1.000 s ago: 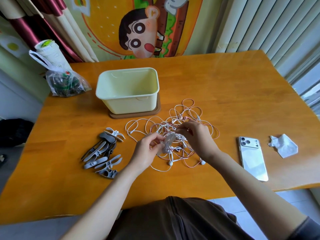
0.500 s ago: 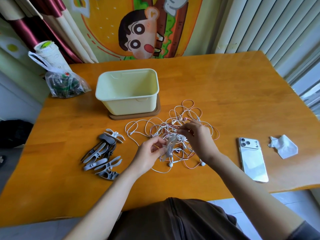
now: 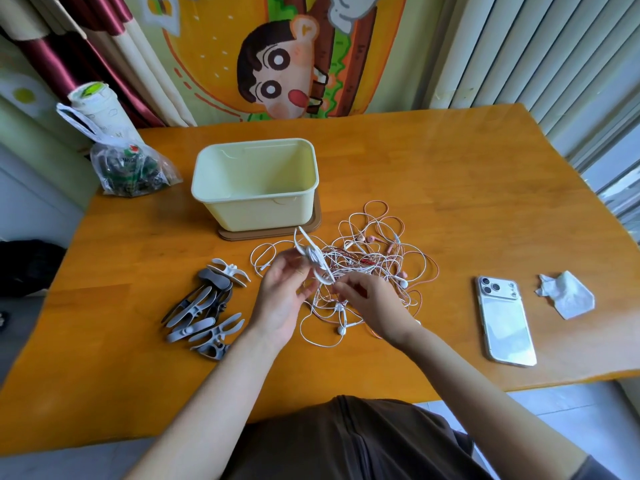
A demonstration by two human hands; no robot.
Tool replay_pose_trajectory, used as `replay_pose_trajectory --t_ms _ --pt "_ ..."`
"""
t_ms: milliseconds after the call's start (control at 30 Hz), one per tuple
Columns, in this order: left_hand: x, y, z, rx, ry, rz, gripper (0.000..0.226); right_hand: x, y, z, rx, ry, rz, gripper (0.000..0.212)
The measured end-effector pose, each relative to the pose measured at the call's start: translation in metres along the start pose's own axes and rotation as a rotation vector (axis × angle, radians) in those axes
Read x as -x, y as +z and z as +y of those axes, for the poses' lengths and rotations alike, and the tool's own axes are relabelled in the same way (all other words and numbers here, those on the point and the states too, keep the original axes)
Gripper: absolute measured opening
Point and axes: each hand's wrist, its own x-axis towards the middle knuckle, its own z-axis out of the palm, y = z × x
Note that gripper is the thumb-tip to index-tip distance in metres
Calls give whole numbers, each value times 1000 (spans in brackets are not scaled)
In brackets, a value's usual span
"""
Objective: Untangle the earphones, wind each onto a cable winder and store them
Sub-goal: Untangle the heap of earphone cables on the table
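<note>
A tangle of white and pink earphones [image 3: 374, 258] lies on the wooden table [image 3: 450, 188] in front of me. My left hand [image 3: 282, 299] pinches a white cable winder [image 3: 311, 256] with some white cord wrapped round its middle, raised over the tangle's left edge. My right hand [image 3: 370, 303] pinches a white cord just below the winder's lower tip. A heap of several grey and white winders [image 3: 207, 306] lies to the left. A pale yellow bin [image 3: 256, 183] stands open behind the tangle on a brown lid [image 3: 317, 220].
A white phone [image 3: 504, 320] lies face down at the right, with a crumpled tissue [image 3: 566, 294] beyond it. A clear plastic bag [image 3: 128, 168] and a white bottle [image 3: 98, 109] stand at the table's back left corner. The near table edge is close to my body.
My left hand has turned the winder and lifted it up and left. My right hand has come down off the tangle's middle to the cord below the winder.
</note>
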Motion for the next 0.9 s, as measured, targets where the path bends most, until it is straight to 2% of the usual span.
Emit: replay_pose_trajectory --t_ms 200,300,367,467,700,900 --pt "-2 -3 -8 -157 3 211 9 8 7 -7 97 -67 -28 17" --pt "-3 -6 -12 -459 146 249 11 10 7 -14 155 -131 -32 18" --pt "-3 -7 -12 -690 289 222 13 11 6 -18 202 -169 -33 20" --pt "-2 -12 -12 -833 380 176 13 11 1 -21 257 -190 -19 22" --pt "7 -13 -14 -896 309 -7 12 -2 -23 -18 288 -146 134 16" --pt "13 -9 -12 -842 243 -96 15 -2 -27 -16 254 -131 175 14"
